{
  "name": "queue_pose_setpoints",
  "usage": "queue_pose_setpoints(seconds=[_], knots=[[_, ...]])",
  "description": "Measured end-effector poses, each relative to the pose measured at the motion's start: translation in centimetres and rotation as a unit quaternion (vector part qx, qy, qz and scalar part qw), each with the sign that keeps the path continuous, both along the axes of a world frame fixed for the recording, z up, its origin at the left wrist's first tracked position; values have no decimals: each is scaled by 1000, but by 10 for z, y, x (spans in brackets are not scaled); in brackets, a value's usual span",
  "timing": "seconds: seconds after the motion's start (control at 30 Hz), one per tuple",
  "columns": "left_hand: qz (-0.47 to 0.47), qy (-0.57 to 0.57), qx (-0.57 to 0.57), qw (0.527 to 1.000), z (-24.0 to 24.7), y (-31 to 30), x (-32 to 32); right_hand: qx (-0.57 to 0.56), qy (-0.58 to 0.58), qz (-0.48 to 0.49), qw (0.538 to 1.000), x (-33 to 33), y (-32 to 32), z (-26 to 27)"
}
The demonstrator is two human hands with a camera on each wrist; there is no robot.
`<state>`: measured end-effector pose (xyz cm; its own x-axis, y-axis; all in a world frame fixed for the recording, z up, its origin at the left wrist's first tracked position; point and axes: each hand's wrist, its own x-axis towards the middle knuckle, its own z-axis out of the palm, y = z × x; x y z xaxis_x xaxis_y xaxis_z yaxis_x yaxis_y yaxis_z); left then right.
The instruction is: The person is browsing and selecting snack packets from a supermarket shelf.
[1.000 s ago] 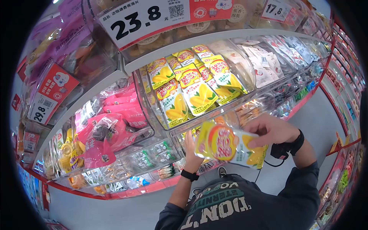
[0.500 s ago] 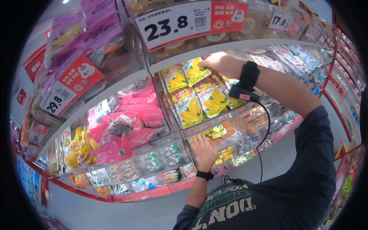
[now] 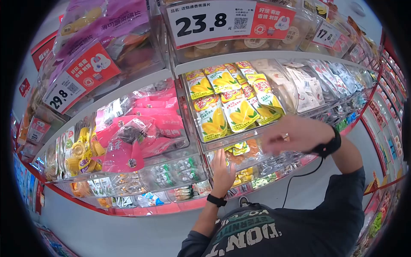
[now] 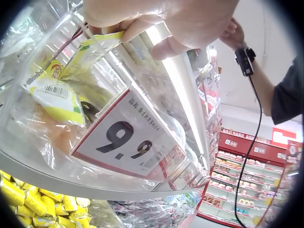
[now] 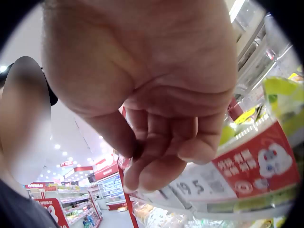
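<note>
Yellow-and-white snack packets (image 3: 242,115) printed with yellow fruit lie in rows in a clear shelf bin, in the head view. My right hand (image 3: 299,136), blurred, is in the air at the bin's front right. Its fingers curl loosely with nothing between them in the right wrist view, in front of a 19.5 price sign (image 5: 199,183). Below the packets, my left hand (image 3: 223,173) rests at the bin fronts with its fingers extended. The left wrist view shows that hand beside a clear bin with a yellow-and-white packet (image 4: 57,99) and a 9.9 price sign (image 4: 128,140).
Pink bags (image 3: 137,141) fill the bin on the left. White packets (image 3: 306,83) lie in the bins to the right. Above runs a ledge with a 23.8 price sign (image 3: 214,21). A black cable (image 3: 295,175) hangs from the right wrist.
My right hand held a yellow packet, then reached to the back of the bin with it. Now it has drawn back empty, and the packet lies among the others. My left hand stays low.
</note>
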<state>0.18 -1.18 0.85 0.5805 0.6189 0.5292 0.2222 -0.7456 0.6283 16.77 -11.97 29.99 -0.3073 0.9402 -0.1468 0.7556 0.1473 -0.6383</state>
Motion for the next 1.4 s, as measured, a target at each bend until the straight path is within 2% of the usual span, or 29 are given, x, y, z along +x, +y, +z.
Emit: queue_pose_setpoints(seconds=[0.07, 0.13, 0.17, 0.27, 0.3, 0.37, 0.47, 0.57, 0.6, 0.67, 0.7, 0.77, 0.8, 0.83, 0.93, 0.97, 1.07, 1.17, 1.2, 1.23, 1.33, 1.37, 1.4], knots=[[-38, -58, 6, 998, 15, -9, -13, 110, -96, 101, 984, 1, -25, -53], [-65, -70, -10, 995, 32, -19, -26, 118, -26, 24, 992, 5, -37, -94], [-81, -98, -62, 990, 40, -24, -30, 119, 10, -16, 993, 9, -41, -112], [-143, -178, -180, 957, 49, -32, -36, 153, 34, -218, 963, 27, -49, -159], [-147, -198, -237, 940, 55, -36, -35, 144, -14, -272, 951, 34, -52, -176], [-169, -190, -273, 928, 55, -36, -35, 122, -106, -376, 912, 41, -60, -203], [-211, -220, -342, 889, 46, -33, -30, 163, 107, -451, 871, 24, -61, -195], [-234, -246, -395, 853, 44, -33, -27, 346, 61, -325, 878, 21, -54, -202], [-238, -252, -409, 844, 44, -34, -26, 343, 39, -332, 878, 20, -54, -203], [-226, -241, -369, 869, 49, -36, -26, 337, -6, -345, 876, 19, -56, -204], [-220, -237, -347, 881, 53, -37, -26, 219, -5, -410, 886, 21, -60, -203], [-241, -207, -234, 919, 65, -41, -28, 36, 207, -412, 887, 22, -64, -199], [-248, -192, -177, 933, 72, -44, -29, -58, 307, -398, 862, 21, -64, -197], [-296, -154, -80, 939, 82, -41, -27, -38, 391, -347, 852, 14, -63, -194], [-423, -69, 15, 903, 87, -41, -17, -48, 494, -362, 789, 6, -57, -200], [-441, -32, 31, 896, 86, -41, -14, -81, 496, -372, 780, 10, -55, -206], [-489, -13, -11, 872, 86, -37, -8, -69, 562, -412, 714, 12, -57, -210], [-388, -157, -155, 895, 76, -27, -7, -61, 552, -427, 713, 27, -71, -208], [-286, -182, -202, 919, 68, -22, -4, -59, 551, -434, 710, 30, -75, -204], [-216, -188, -277, 917, 63, -14, 2, -78, 536, -419, 729, 37, -84, -200], [-132, -151, -493, 846, 34, 12, 21, -89, 453, -300, 835, 43, -96, -182], [-173, -176, -571, 784, 22, 20, 25, -71, 409, -228, 881, 43, -96, -166], [-174, -204, -602, 753, 12, 23, 30, -71, 408, -225, 882, 38, -96, -149]])
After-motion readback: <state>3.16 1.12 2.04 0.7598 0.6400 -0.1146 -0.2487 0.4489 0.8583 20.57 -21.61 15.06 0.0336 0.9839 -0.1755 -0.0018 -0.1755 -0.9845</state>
